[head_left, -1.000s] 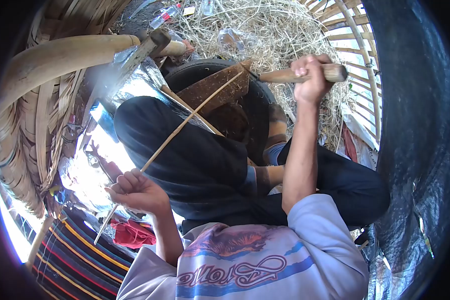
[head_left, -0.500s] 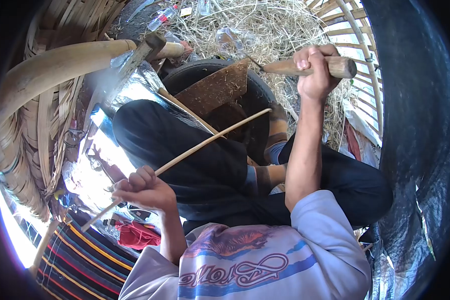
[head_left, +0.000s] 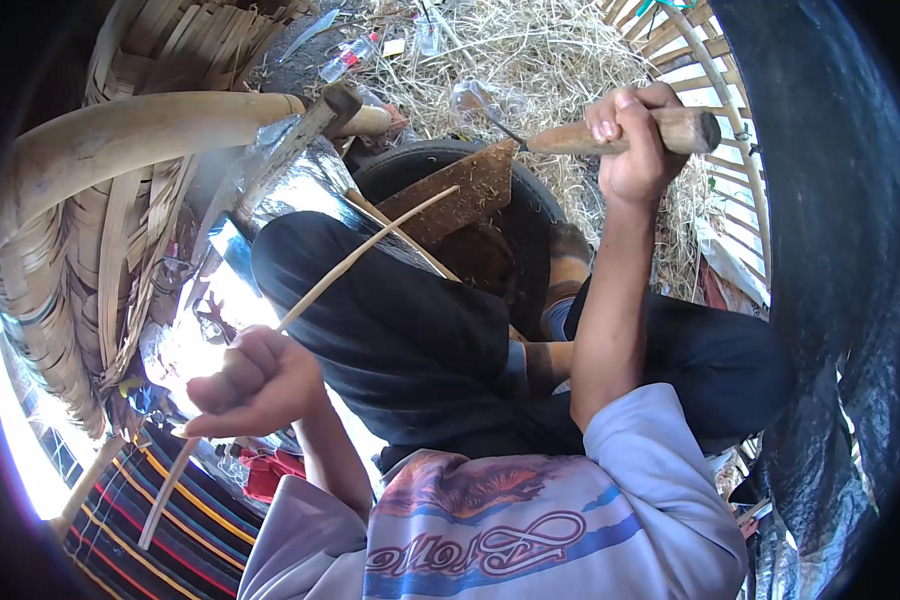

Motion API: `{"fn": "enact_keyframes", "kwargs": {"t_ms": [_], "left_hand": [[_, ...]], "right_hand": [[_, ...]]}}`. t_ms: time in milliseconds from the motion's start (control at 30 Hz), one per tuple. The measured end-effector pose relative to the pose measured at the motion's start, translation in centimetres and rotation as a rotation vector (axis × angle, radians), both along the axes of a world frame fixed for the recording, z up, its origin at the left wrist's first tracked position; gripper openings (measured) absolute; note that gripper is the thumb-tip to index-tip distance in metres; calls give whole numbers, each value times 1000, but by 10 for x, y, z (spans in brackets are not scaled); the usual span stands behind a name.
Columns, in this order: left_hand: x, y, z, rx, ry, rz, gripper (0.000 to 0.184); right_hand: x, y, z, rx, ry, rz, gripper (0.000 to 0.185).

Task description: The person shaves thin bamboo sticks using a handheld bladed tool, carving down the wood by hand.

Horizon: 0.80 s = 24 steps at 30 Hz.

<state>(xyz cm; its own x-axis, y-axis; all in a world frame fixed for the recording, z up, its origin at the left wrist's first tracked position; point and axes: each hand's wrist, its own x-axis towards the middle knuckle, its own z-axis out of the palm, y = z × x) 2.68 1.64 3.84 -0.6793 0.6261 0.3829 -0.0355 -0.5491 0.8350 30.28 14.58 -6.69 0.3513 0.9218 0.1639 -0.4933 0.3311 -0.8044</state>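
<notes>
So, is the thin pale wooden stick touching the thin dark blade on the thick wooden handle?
Apart: in the head view, the stick ends against the flat brown board, a clear gap from the blade.

Site: rustic shed in use as a workshop. Straw (head_left: 560, 60) strewn over the ground beyond the right fingers (head_left: 608, 130); slat wall (head_left: 678, 52) and dark tarp (head_left: 820, 200) to their right. Left of and below them, board (head_left: 470, 195) flecked with pale shavings, at a black tub (head_left: 538, 195). Beyond the left fingers (head_left: 240, 375), bamboo beam (head_left: 160, 125); left of them, strips (head_left: 65, 310), apparently woven, view distorted. Striped cloth (head_left: 205, 515) below.
</notes>
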Motion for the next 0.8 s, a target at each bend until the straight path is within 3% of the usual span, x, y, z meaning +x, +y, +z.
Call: {"fn": "enact_keyframes", "kwargs": {"t_ms": [67, 267, 433, 633, 800], "left_hand": [[1, -10, -2, 111, -52, -277, 55], [-7, -48, -6, 37, 65, -295, 54], [-24, -79, -15, -64, 15, -229, 53], [-33, -107, -21, -104, 80, -365, 54], [-31, -117, -24, -70, 96, -455, 53]], "right_hand": [[-8, 2, 10, 20, 12, -11, 18], [-36, -23, 31, -41, -84, -35, 17], [-58, -85, -29, -256, -170, -86, 20], [-79, -75, -33, -176, -117, 112, 18], [-84, -65, -42, -130, -352, 158, 22]]}}
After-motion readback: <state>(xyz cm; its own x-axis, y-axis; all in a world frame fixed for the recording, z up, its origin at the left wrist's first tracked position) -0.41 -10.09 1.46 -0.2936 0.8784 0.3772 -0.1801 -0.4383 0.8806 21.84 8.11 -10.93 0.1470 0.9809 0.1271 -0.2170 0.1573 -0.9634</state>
